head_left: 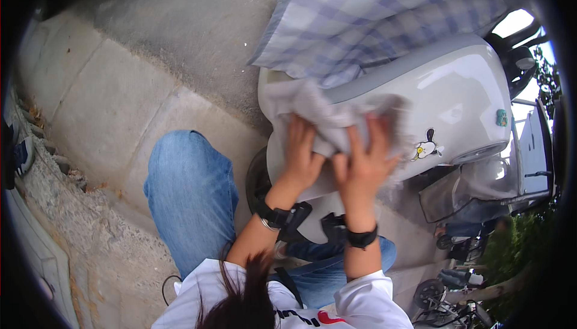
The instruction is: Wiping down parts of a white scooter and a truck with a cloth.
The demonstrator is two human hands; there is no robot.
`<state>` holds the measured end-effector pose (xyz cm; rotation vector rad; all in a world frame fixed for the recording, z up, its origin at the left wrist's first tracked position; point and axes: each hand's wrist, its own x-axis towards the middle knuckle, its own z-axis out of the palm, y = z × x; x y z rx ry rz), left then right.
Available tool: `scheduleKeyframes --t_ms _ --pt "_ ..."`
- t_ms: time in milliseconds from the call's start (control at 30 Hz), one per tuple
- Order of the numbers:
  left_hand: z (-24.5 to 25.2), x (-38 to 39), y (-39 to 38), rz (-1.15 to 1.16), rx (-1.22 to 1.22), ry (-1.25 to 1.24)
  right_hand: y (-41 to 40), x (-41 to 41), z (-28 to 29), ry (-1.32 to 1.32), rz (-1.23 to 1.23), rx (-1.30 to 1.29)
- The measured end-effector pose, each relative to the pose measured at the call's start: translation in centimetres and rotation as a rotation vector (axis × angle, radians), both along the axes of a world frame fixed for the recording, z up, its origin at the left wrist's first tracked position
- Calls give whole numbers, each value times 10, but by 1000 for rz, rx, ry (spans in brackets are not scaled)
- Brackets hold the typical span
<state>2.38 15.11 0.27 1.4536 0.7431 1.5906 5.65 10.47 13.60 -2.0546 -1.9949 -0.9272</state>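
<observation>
A light-coloured cloth (311, 103), blurred by motion, lies bunched against the white front body panel (455, 90) of a scooter. My left hand (299, 155) presses on the cloth with its fingers spread. Beside it, my right hand (367, 157) is on the cloth too, fingers apart and partly blurred; whether either hand grips the fabric is unclear. A cartoon dog sticker (427, 145) is on the panel to the right of my right hand. A blue-and-white checked cover (378, 18) hangs over the scooter above the cloth.
The scooter's front wheel (258, 175) stands by my bent knee. Concrete paving slabs (112, 103) and a rough stone edge (103, 221) lie to the left. Another vehicle with a clear windshield (487, 180), people and parked two-wheelers (432, 293) are at the right. A shoe (23, 155) shows far left.
</observation>
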Motion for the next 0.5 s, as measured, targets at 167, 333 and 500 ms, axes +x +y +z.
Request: scheduleKeyframes --t_ms 167,333,500 --pt "46 -12 6 18 65 70 7 4 31 -28 5 103" --pt "-31 4 28 107 -32 -4 27 -28 -15 -60 7 -136" --pt "-65 1 36 -280 -376 -316 46 -35 -81 -140 116 -282"
